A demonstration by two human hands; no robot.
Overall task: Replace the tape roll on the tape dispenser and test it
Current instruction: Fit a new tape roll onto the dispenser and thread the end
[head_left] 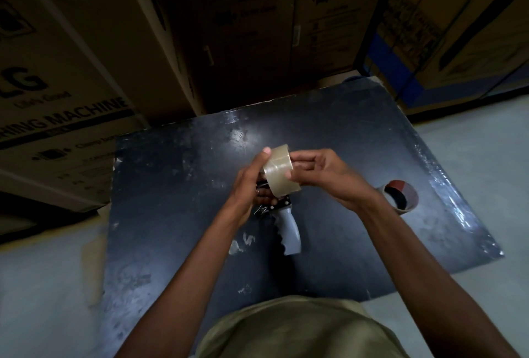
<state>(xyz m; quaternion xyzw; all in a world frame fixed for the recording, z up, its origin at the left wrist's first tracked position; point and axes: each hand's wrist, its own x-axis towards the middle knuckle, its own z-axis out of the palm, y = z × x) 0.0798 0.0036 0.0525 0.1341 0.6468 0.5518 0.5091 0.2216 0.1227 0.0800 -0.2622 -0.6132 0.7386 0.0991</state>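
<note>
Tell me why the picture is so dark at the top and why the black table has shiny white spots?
In the head view, light falls mostly on the hands and the tape roll; the cardboard boxes behind sit in dim shadow, their print slightly blurred. The white patches on the black table are glare from an overhead light. The wide lens bends the edges.

Bench (pixel 177 186): dark, scuffed top with pale marks and glare spots.
Boxes (pixel 65 77): big cardboard cartons printed "WASHING MACHINE", stacked along the far and left sides, right behind the bench.
Floor (pixel 43 286): pale grey, showing left and right of the bench.
Shirt (pixel 300 332): olive cloth at the near edge.
</note>
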